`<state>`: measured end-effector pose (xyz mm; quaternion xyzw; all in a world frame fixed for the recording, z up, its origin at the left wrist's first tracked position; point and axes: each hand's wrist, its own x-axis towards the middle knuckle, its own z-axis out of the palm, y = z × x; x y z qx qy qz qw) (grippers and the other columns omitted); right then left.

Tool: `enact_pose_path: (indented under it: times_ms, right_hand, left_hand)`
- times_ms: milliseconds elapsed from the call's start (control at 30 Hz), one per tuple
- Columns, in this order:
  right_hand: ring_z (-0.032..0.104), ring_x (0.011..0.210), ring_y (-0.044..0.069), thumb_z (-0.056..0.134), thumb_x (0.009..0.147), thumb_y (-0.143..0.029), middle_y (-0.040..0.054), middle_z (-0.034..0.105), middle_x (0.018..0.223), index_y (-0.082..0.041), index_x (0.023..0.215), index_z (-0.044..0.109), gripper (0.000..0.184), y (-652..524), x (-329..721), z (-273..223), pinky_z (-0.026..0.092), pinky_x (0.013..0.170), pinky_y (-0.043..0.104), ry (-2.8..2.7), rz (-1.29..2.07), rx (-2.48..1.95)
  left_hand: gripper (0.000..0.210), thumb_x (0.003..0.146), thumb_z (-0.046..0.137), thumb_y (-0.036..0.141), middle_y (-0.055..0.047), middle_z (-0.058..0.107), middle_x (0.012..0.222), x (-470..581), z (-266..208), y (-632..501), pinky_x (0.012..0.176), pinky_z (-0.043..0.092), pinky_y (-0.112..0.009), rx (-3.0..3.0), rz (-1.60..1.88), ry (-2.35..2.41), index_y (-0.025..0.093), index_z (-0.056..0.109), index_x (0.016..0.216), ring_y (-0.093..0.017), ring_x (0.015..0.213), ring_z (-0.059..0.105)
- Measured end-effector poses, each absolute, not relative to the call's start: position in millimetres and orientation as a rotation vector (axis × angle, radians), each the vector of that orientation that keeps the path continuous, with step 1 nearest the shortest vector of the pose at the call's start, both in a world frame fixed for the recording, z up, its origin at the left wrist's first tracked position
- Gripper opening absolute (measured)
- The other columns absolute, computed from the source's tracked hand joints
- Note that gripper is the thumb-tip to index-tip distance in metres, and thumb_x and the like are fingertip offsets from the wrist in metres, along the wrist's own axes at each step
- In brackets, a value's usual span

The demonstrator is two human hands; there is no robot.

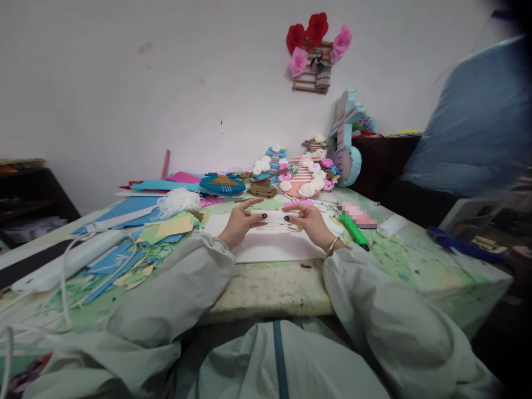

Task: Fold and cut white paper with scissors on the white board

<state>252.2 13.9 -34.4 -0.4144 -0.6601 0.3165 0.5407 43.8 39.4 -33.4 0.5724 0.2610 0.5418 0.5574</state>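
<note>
Between both hands, above the table, is a narrow white strip (275,218) that looks like folded or rolled paper. My left hand (243,221) pinches its left end between thumb and fingers, the index finger stretched out above. At the right end, my right hand (311,223) holds it the same way, thumb pressed against it. Beneath them, white paper (274,246) lies flat on the table. A small gold-coloured loop shows by the right fingers; I cannot tell what it belongs to.
Left lie paper scraps (166,228), white stringy material (179,203), a white cable (66,277) and blue sheets (124,215). Craft pieces with pompoms (301,180) stand at the back. Right of my hand are a green box-like item (353,230) and a white roll (393,225).
</note>
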Motion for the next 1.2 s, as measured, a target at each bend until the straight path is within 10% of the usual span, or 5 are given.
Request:
enact_pose_path:
  times_ms: [267,1200]
  right_hand:
    - [0.057,0.055,0.012,0.074,0.060,-0.035,0.0007,0.063,0.060,-0.014,0.088,0.068,0.035,14.6,252.1,-33.1,0.041,0.049,0.022,-1.451,0.855,-0.961]
    - [0.034,0.045,0.006,0.076,0.057,-0.037,-0.0084,0.036,0.048,-0.014,0.087,0.068,0.039,14.3,252.3,-32.4,0.033,0.046,0.022,-1.453,0.784,-0.936]
  left_hand:
    - [0.055,0.059,0.079,0.022,-0.006,0.069,0.084,43.3,-33.3,40.5,0.076,0.057,-0.032,1.311,1.239,0.580,0.013,0.062,0.110,-0.016,0.080,0.065]
    - [0.030,0.054,0.081,0.024,0.000,0.061,0.066,46.3,-39.4,44.5,0.077,0.058,-0.037,1.347,1.323,0.630,0.010,0.064,0.074,-0.012,0.069,0.061]
